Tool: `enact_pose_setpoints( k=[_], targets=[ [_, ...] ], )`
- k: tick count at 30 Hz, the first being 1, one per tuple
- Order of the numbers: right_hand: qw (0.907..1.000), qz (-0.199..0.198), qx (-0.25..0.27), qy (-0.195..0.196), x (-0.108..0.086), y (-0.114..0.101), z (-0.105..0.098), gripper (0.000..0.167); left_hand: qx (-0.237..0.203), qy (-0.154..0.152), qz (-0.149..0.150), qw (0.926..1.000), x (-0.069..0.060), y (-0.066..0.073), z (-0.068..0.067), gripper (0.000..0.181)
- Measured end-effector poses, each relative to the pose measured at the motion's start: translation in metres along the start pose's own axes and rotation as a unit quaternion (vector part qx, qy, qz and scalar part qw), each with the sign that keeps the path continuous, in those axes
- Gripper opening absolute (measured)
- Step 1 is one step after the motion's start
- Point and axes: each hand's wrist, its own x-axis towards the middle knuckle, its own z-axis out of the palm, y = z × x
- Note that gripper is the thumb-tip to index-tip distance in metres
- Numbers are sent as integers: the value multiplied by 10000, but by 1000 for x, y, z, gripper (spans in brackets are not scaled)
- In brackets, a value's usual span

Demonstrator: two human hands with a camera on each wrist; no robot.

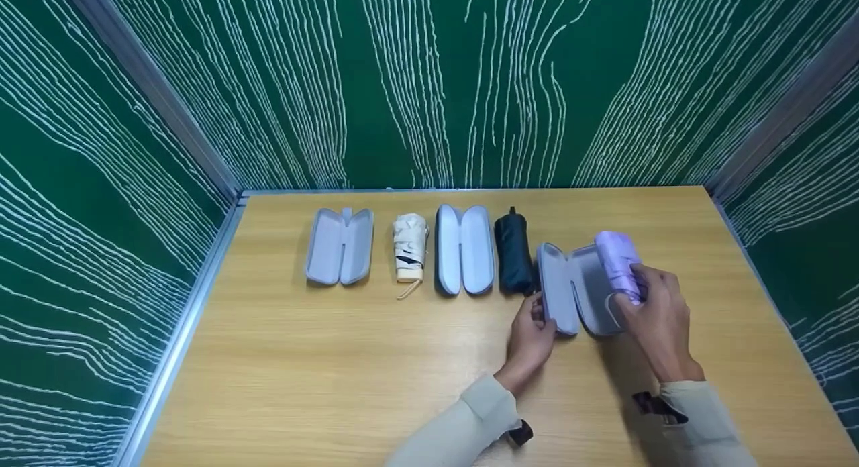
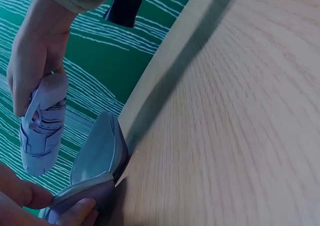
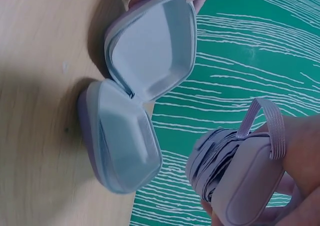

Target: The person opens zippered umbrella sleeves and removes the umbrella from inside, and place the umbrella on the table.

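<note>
My right hand [image 1: 663,319] holds a folded purple umbrella [image 1: 615,257] by its handle end, over the right half of an open hinged case [image 1: 561,299] with a grey lining. A wrist strap loops from the umbrella's handle [image 3: 252,183] in the right wrist view. With thumb and fingers, my left hand [image 1: 530,343] pinches the near edge of the case's left half. The left wrist view shows that umbrella [image 2: 42,136] apart from the case [image 2: 95,153], held above it. Inside the case, the lining [image 3: 155,50] shows bare in both halves.
Left of my hands, a black folded umbrella [image 1: 514,252] lies beside a second open case [image 1: 478,249]. Farther left are a cream folded umbrella [image 1: 410,239] and a third open case [image 1: 325,245]. Green walls [image 1: 470,84] with white lines border the wooden table [image 1: 302,386].
</note>
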Motion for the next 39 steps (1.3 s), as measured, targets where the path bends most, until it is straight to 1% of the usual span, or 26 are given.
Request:
enact_pose_setpoints(
  k=[8,11,14,20,23,31,39],
  targets=[
    [9990,53,-451,32,11,13,-2,57,54,48,-52,10000,1,2,1,46],
    [9981,58,-613,-17,16,20,-2,59,-5,29,-74,10000,1,4,1,46],
    [9974,112,-685,-188,20,26,-2,61,-67,-1,-71,10000,1,4,1,45],
    [9963,-20,-834,-214,27,37,-1,60,-106,-19,-157,9998,3,4,2,44],
    [9952,-18,-943,-266,31,40,0,59,-81,-15,-131,9999,4,4,2,45],
    [9927,116,-1103,-466,40,56,4,57,77,-77,248,9996,9,2,3,47],
    [9904,260,-1211,-618,49,71,7,60,74,6,111,9999,13,3,6,43]
  ],
)
